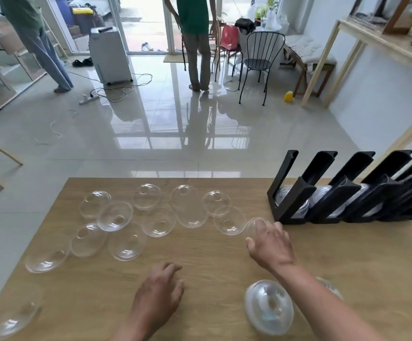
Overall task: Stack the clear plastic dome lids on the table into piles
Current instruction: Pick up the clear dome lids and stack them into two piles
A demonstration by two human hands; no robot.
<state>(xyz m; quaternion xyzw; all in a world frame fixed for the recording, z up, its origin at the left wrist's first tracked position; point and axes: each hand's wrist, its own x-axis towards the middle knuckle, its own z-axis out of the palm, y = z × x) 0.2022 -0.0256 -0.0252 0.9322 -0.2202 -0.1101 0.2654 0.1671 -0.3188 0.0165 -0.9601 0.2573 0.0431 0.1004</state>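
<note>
With the right hand (270, 242) spread over a clear plastic dome lid (255, 226) and the left hand (159, 295) relaxed, empty, above the wooden desk (212, 267), pinch its rim lightly, then nest it squarely onto the near pile (269, 307).

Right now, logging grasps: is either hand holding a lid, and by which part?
Left hand holds nothing. Right hand reaches onto a clear plastic dome lid; whether it grips it cannot be told.
</note>
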